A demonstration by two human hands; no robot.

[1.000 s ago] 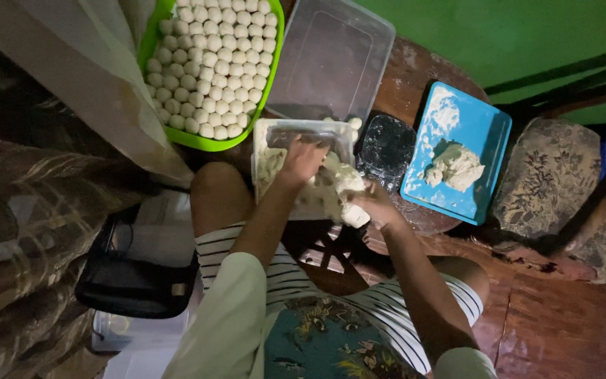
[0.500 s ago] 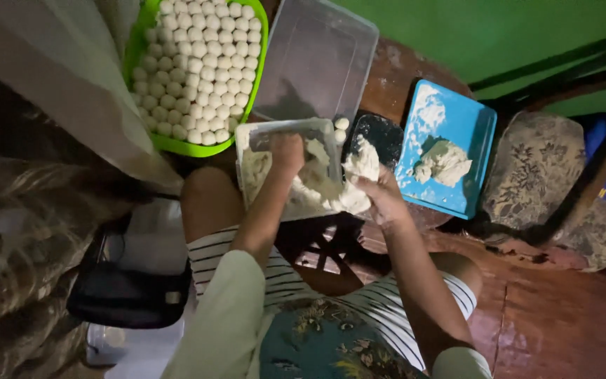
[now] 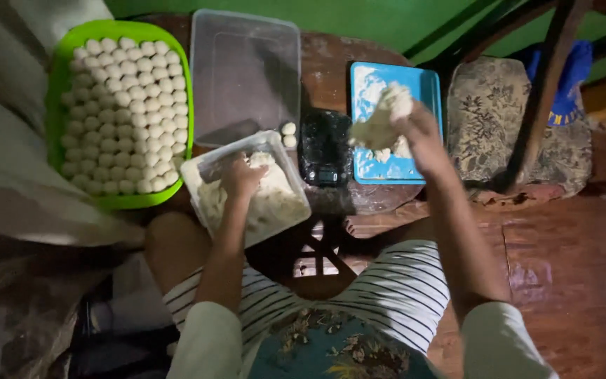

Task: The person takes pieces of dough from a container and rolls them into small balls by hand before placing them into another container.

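My left hand [image 3: 241,177] rests inside a clear plastic tub [image 3: 198,175] of pale dough [image 3: 278,203], fingers pressed into the mass. My right hand [image 3: 419,137] holds a ragged lump of dough [image 3: 380,119] over a blue tray [image 3: 429,84] that carries more scraps of dough. Between tub and tray sits a small black kitchen scale [image 3: 324,147]. Two rolled dough balls [image 3: 288,135] lie by the scale's left edge.
A green tray [image 3: 57,77] packed with several rows of small dough balls stands at the far left. A clear empty container [image 3: 247,70] sits behind the tub. A patterned cushion [image 3: 499,112] and chair legs are at the right, cloth at the left.
My right hand has lifted a lump of dough out of the tub and carried it right, over the blue tray. My left hand stays in the tub.
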